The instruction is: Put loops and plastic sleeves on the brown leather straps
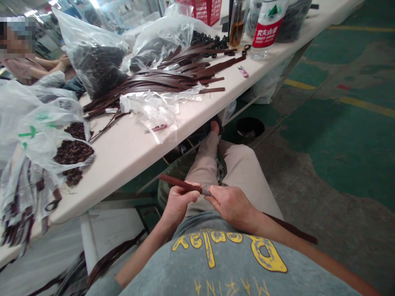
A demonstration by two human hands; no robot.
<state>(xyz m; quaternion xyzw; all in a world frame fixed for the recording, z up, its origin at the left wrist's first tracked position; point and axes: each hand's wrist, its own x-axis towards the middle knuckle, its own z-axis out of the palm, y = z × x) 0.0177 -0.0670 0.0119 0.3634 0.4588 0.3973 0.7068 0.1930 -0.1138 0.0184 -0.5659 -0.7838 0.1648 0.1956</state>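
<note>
"What's on the table (pixel 123 152)?"

"Toward its left end, a plastic bag (pixel 40 131) of dark pieces (pixel 74 152); mid-table, a big heap of brown straps (pixel 154 80)."

"And the hands?"

"Left hand (pixel 180 201) closed around one strap (pixel 175 183), held above the lap (pixel 234 172); right hand (pixel 230 205) pinching its tip."

"Any finished?"

"Can't tell; many lie untouched."

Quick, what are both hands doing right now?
Left hand: closed, holding a brown leather strap.
Right hand: closed, pinching the strap's end.
</note>
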